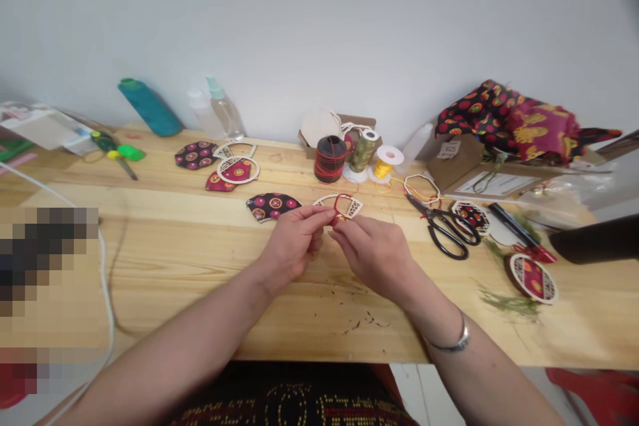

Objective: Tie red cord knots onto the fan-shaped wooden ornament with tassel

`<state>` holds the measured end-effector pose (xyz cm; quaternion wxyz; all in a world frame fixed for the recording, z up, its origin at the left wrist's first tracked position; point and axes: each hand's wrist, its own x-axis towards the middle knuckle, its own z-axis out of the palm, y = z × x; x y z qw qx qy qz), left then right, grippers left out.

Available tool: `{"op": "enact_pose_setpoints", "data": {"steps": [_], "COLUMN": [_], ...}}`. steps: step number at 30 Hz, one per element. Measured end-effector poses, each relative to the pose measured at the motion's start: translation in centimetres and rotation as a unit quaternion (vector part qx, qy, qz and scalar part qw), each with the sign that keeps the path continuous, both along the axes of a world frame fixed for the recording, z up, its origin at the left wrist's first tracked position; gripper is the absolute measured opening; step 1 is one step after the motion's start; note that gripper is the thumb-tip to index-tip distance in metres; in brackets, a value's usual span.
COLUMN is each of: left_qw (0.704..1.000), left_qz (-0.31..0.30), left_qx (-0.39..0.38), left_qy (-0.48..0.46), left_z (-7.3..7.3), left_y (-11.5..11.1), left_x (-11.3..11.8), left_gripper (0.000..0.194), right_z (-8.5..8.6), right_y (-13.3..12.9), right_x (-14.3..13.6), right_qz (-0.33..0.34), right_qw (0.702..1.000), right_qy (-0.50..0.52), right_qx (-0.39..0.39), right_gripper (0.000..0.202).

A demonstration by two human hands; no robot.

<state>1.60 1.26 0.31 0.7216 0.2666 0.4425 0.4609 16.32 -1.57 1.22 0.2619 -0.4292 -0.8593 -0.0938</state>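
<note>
left hand [295, 238] and right hand [375, 251] nearly meet, fingertips pinching red cord [343, 196] above the counter [200, 249]. cord loop overlaps fan-shaped frame [356, 207]; can't tell if tied. black-handled scissors [436, 215] lie to the right.

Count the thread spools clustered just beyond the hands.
3: black-and-red spool on the left, olive spool in the middle, yellow spool on the right. Others may be hidden behind them.
</note>
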Motion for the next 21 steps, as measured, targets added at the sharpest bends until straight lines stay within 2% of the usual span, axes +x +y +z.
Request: {"op": "enact_pose_setpoints", "data": {"steps": [2,5,8,10,13,15,18,21], "left_qw": [1.0,0.998,0.997,0.997,0.997,0.997,0.998,0.998], "left_qz": [-0.01,-0.025,-0.025,-0.028,-0.037,-0.035,-0.037,-0.061], "left_qx": [-0.01,-0.024,-0.041,-0.047,-0.046,-0.038,-0.028,-0.024], "left_qy": [-0.024,-0.05,-0.056,-0.055,-0.06,-0.055,-0.036,-0.021], "left_z": [-0.1,0.0,0.1,0.1,0.2,0.3,0.4,0.3], "left_y": [0.1,0.2,0.2,0.2,0.1,0.1,0.0,-0.2], "left_x": [0.0,0.0,-0.1,-0.1,-0.1,0.0,0.1,0.2], "left_gripper": [0.016,0.015,0.013,0.013,0.012,0.01,0.008,0.006], "right_z": [-0.1,-0.2,-0.2,0.0,0.2,0.4,0.3,0.0], "right_y": [-0.2,-0.2,-0.1,0.0,0.3,0.6,1.4,2.0], "right_x": [-0.2,-0.3,-0.2,-0.1,0.1,0.1,0.1,0.1], "right_qz": [0.028,0.056,0.076,0.103,0.126,0.076,-0.025,-0.049], "right_qw": [0.997,0.992,0.991,0.991,0.987,0.969,0.916,0.845], "right_qy": [-0.061,-0.109,-0.114,-0.081,0.067,0.21,0.367,0.456], "right_qx": [0.034,0.037,0.015,-0.014,-0.079,-0.109,-0.158,-0.277], "right_gripper": [0.019,0.022,0.024,0.025,0.025,0.023,0.014,0.006]}}
